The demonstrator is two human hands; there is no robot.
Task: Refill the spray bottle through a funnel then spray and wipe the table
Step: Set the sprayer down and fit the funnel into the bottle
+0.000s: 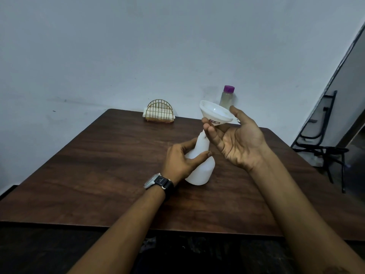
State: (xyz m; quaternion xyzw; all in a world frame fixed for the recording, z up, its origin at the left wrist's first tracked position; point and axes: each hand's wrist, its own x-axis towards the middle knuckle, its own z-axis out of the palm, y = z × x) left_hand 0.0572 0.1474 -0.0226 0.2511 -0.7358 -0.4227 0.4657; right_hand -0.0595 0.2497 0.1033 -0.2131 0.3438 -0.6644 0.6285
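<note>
While left hand (181,159) curls thumb and fingers round one white spray bottle (203,171), near upright on table (98,165), neck up, right hand (235,139), palm up, pinches one white funnel (213,112) above neck, mouth tilted upward, spout hidden by fingers. One purple-capped bottle (228,97) behind.

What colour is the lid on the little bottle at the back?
Purple. The cap shows clearly in the head view.

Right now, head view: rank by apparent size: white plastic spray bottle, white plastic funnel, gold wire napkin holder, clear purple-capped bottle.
1. white plastic spray bottle
2. white plastic funnel and gold wire napkin holder: alike
3. clear purple-capped bottle, partly hidden
</note>
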